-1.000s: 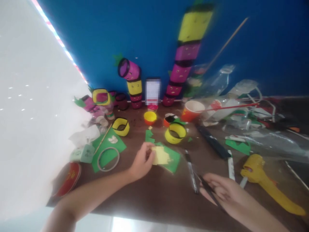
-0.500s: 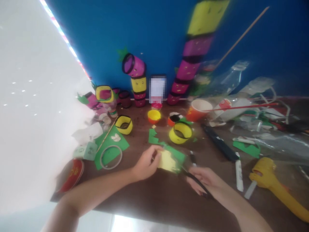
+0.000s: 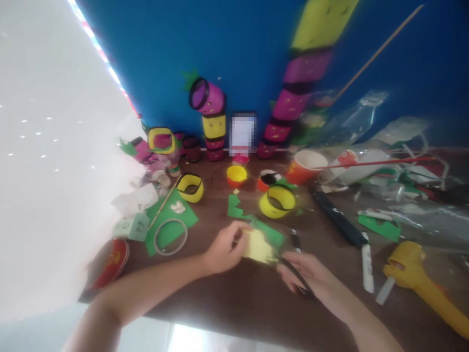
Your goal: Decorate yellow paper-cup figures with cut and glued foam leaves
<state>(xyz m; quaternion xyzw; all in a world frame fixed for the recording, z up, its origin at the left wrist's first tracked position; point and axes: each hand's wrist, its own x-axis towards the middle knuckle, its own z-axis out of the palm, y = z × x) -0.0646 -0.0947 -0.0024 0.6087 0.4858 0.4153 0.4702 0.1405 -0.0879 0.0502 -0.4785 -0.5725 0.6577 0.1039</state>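
My left hand [image 3: 226, 248] pinches the left edge of a pale yellow piece of paper [image 3: 259, 247] between thumb and fingers. The far edge of that paper has a jagged outline. In my right hand [image 3: 302, 269] are black-handled scissors [image 3: 294, 274], their tip meeting the paper's right edge; blur hides how far the blades are apart. Behind the yellow paper lies a green sheet [image 3: 271, 233]. A pen [image 3: 295, 239] rests just beyond my right hand, partly covered by it. A jagged green scrap [image 3: 233, 207] is farther back.
Yellow rings with black rims [image 3: 277, 201] stand behind my hands. On the left are a tape roll [image 3: 157, 239] and a green sheet [image 3: 190, 217]. To the right lie a marker [image 3: 367, 266], a yellow glue gun [image 3: 406, 266], a paper cup [image 3: 307, 166] and clear plastic.
My right hand has moved left with the scissors, bringing their tip to the yellow paper and partly covering the pen. The view has shifted, so the scene sits farther right.
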